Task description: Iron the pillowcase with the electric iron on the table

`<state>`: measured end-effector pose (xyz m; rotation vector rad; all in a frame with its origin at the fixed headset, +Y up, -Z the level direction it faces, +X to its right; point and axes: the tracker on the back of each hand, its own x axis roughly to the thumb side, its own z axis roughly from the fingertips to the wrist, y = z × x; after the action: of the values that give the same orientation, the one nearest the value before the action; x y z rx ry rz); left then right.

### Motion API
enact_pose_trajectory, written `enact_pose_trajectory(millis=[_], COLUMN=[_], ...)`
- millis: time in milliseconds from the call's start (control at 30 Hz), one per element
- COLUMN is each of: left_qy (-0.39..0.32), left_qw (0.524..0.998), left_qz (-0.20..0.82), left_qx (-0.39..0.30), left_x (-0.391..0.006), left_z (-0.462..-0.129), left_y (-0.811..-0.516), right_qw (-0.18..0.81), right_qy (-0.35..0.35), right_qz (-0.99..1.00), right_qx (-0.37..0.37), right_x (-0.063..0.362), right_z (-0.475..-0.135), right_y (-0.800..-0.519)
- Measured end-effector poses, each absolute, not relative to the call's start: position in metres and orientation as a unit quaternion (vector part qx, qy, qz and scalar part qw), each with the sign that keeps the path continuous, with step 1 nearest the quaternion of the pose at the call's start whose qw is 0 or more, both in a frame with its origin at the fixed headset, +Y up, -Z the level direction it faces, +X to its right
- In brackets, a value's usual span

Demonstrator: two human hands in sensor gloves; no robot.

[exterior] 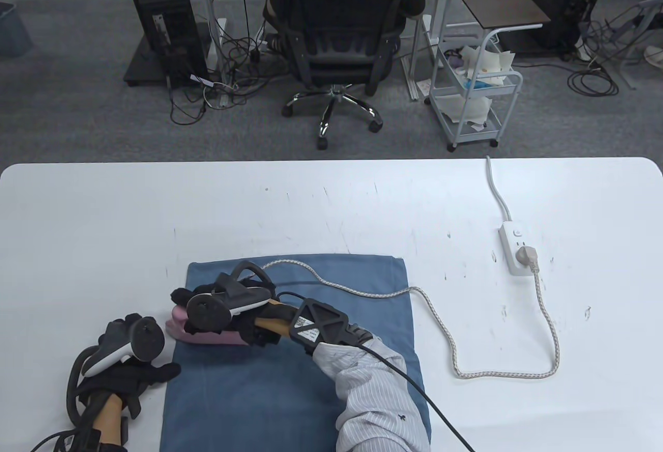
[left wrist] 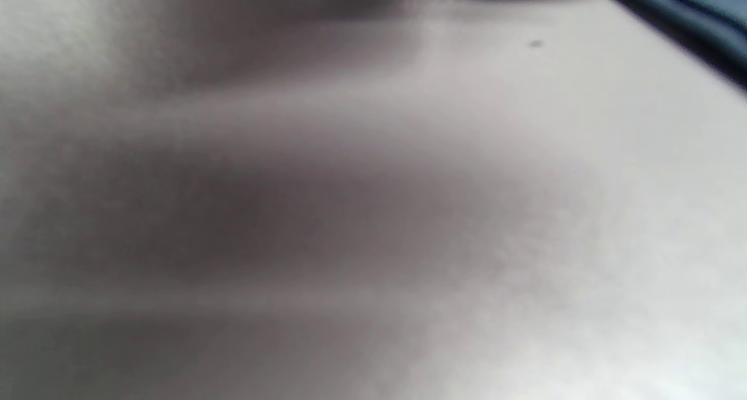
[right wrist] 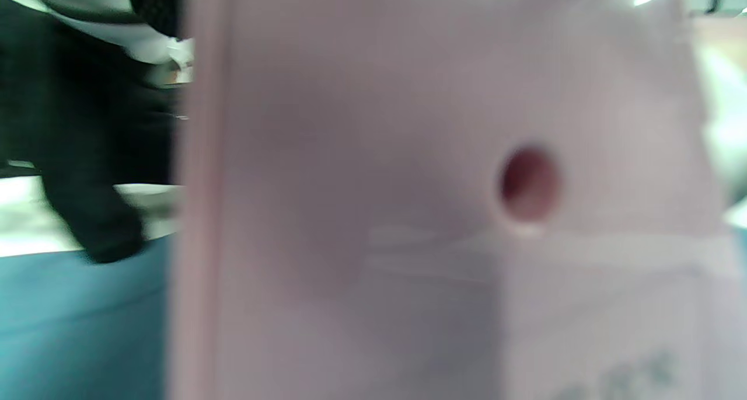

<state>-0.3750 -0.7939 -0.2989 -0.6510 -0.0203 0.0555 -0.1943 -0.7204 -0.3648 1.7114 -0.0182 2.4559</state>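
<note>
Gripping the pink iron [exterior: 207, 335] by its handle w/ your right hand [exterior: 243, 312], on the blue pillowcase's [exterior: 311, 369] left edge. Left hand [exterior: 129, 369] relaxed, flat on worktop [exterior: 362, 203]. Cloth's soft, slides; iron prob. heavy.

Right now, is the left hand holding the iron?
No, the left hand rests beside the pillowcase; the right hand grips the iron.

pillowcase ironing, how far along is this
Set up: the blue pillowcase lies spread on the table, and the iron's cord is plugged into the power strip. In hand: the right hand grips the pink iron at the pillowcase's left edge, while the left hand rests beside it. How much has been pressed can't be told; the rest presumably remains.
</note>
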Motion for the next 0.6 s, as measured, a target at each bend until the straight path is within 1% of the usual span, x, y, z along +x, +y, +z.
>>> enact_pose_trajectory(millis=[67,133,200,233,300,400,500,533,600], left_qy=[-0.01,-0.009,-0.009,-0.009,-0.009,-0.01,-0.014,-0.015,-0.019], left_qw=[0.946,0.945,0.945,0.944,0.943,0.94,0.939,0.939,0.939], left_qz=[0.033,0.036,0.036,0.036,0.038,0.038,0.033,0.031,0.03], left_qx=[-0.323,-0.324,-0.326,-0.327,-0.33,-0.338,-0.342,-0.341,-0.342], left_x=[-0.376,-0.377,-0.377,-0.377,-0.376,-0.376,-0.375,-0.375,-0.374], left_z=[-0.3,-0.3,-0.3,-0.3,-0.3,-0.299,-0.299,-0.299,-0.299], left_y=[-0.795,-0.795,-0.795,-0.795,-0.795,-0.795,-0.795,-0.795,-0.796], right_qw=[0.071,0.087,0.087,0.079,0.069,0.073,0.056,0.047,0.025], right_qy=[0.001,-0.009,-0.022,-0.047,-0.067,-0.065,-0.079,-0.079,-0.062], right_qz=[0.809,0.811,0.83,0.843,0.867,0.897,0.921,0.924,0.921], right_qx=[0.584,0.579,0.551,0.53,0.489,0.43,0.378,0.37,0.384], right_x=[-0.192,-0.19,-0.192,-0.194,-0.196,-0.197,-0.193,-0.193,-0.191], right_z=[-0.361,-0.367,-0.376,-0.385,-0.401,-0.423,-0.443,-0.446,-0.447], right_y=[-0.722,-0.723,-0.726,-0.727,-0.728,-0.729,-0.73,-0.73,-0.725])
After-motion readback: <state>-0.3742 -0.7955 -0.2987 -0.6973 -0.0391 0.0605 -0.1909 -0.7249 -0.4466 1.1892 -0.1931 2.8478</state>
